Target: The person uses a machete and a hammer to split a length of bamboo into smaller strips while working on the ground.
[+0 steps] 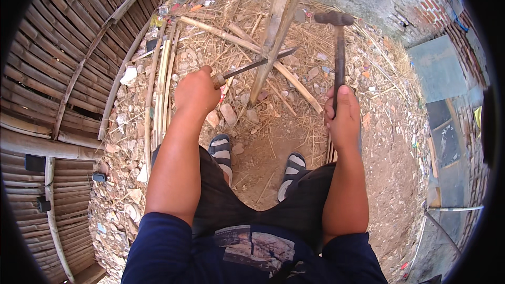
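I am looking down past my own dark blue sleeves and dark shorts at bare, dusty ground strewn with straw and stone chips. My left hand [195,92], left of the frame's centre, is closed in a full fist around the wooden handle of a long knife [256,65]; its dark blade runs up and to the right and its edge meets a bamboo pole [273,37] that stands leaning slightly from the centre of the frame up to the top edge. The pole looks split lengthwise at the top, its two pale halves close together. My right hand [343,117], right of centre, is wrapped tight around the lower end of a hammer [338,47], fingers curled fully round the dark shaft, thumb laid up along it. The hammer stands nearly upright, its dark head at the upper middle right, level with the upper part of the pole and just to the right of it, not touching it. Below the hands my two feet in grey striped sandals [223,151] rest on the dirt in the middle of the frame. A bundle of thin bamboo strips [160,87] lies on the ground to the left of my left hand. A curved wall of woven bamboo slats [58,73] fills the left side, and a brick wall [436,0] stands in the upper right corner.
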Demonstrator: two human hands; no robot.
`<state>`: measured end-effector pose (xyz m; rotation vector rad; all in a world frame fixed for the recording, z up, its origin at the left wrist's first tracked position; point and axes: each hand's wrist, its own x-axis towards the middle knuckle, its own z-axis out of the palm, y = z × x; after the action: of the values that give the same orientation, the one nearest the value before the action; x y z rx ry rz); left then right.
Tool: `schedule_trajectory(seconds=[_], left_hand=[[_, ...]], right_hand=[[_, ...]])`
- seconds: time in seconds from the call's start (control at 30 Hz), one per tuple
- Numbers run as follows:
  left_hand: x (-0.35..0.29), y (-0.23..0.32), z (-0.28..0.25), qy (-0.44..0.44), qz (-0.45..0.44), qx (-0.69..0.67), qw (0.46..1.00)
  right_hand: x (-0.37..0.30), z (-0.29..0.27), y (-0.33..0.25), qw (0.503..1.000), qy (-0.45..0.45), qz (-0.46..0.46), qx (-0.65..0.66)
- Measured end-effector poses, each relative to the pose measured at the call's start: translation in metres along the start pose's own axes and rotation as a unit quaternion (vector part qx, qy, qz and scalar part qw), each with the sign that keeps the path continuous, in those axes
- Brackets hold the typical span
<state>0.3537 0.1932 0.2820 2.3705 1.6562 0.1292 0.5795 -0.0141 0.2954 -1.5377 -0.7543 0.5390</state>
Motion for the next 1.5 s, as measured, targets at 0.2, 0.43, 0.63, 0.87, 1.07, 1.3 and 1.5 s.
schedule_trajectory(seconds=[0.2, 0.43, 0.63, 0.87, 1.07, 1.3, 1.5], left_hand=[[-0.005, 0.018, -0.007, -0.001, 0.000, -0.002, 1.000], [-0.002, 0.005, -0.008, -0.020, -0.021, -0.006, 1.000], [-0.003, 0.009, -0.013, -0.027, -0.011, -0.004, 1.000], [0.011, 0.004, 0.003, -0.024, -0.016, -0.008, 1.000], [0.013, -0.004, 0.001, -0.038, -0.027, -0.010, 0.999], [0.011, -0.011, -0.004, -0.033, -0.019, 0.008, 0.999], [0.011, 0.000, -0.004, -0.035, -0.006, 0.009, 0.999]], right_hand=[[0.029, -0.001, 0.083, 0.970, -0.036, -0.040, -0.238], [0.006, 0.010, 0.020, 0.994, -0.020, 0.111, 0.010], [0.008, 0.005, 0.029, 0.997, -0.041, -0.010, -0.071], [0.028, 0.015, 0.085, 0.932, -0.129, 0.106, -0.321], [0.012, 0.012, 0.014, 0.984, -0.086, 0.099, -0.122], [0.012, 0.028, -0.037, 0.999, -0.021, -0.027, 0.007], [0.044, 0.029, 0.064, 0.962, -0.090, 0.080, -0.246]])
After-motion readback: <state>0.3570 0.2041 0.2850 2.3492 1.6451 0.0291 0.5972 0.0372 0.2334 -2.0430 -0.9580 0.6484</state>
